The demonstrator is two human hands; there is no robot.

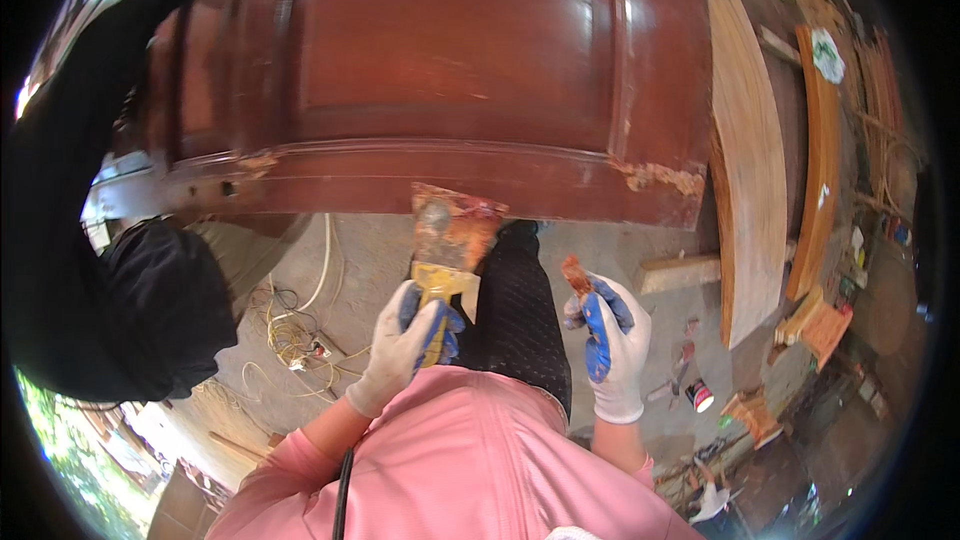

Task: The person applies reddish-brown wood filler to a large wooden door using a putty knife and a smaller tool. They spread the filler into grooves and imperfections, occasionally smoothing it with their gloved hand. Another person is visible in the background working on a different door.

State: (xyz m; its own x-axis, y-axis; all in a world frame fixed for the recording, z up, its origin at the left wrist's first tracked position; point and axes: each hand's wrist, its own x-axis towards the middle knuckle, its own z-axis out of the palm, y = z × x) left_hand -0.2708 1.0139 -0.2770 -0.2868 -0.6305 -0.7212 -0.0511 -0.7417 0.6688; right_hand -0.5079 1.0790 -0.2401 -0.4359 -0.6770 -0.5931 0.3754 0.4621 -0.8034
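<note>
My left hand (403, 343), in a white glove with blue palm coating, is closed around the yellow handle of a wide putty knife (450, 230). Reddish-brown putty smears its blade, which points up toward the near edge of a dark red wooden door (455, 50). In the same kind of glove, my right hand (615, 340) grips a small scraper (576, 277) whose tip is coated in reddish-brown paste; the fingers hide most of its handle. Both tools are apart from each other. Rough pale patches (660, 178) mark the door's near right corner, and another sits near its left.
At left, a person in dark clothes (90, 220) leans beside the door. Tangled cords (290, 325) lie on the floor at left. Long wooden boards (748, 160) stand at right, near a small can (700, 396) and carved wood blocks (752, 417).
</note>
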